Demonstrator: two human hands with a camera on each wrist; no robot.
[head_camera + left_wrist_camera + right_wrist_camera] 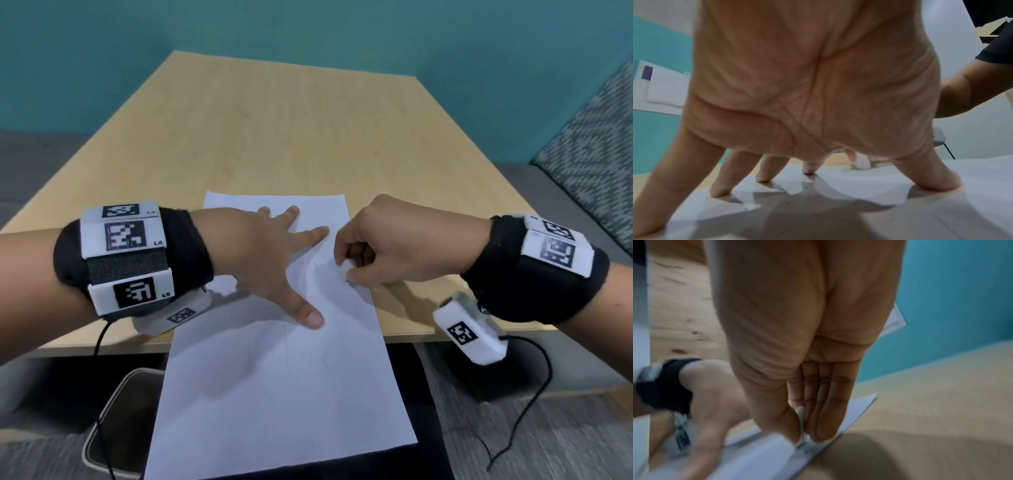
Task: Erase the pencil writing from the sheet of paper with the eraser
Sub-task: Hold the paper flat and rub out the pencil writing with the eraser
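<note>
A white sheet of paper [274, 394] lies on the wooden table [291, 130] and hangs over its near edge. Faint pencil letters [294, 356] show on its lower half. My left hand [270, 246] is spread flat, and its fingertips [719, 191] press the sheet down. My right hand [373, 246] pinches a small white eraser [345, 266] against the sheet's right edge, just right of the left forefinger. The eraser [863, 163] also shows past the left palm, and a sliver of the eraser [800, 417] shows between the thumb and fingers.
A teal wall [308, 27] stands behind the table. A patterned seat [596, 144] is at the right. A dark phone-like slab [120, 421] lies below the table's near edge at the left. Cables [527, 404] hang from both wrist cameras.
</note>
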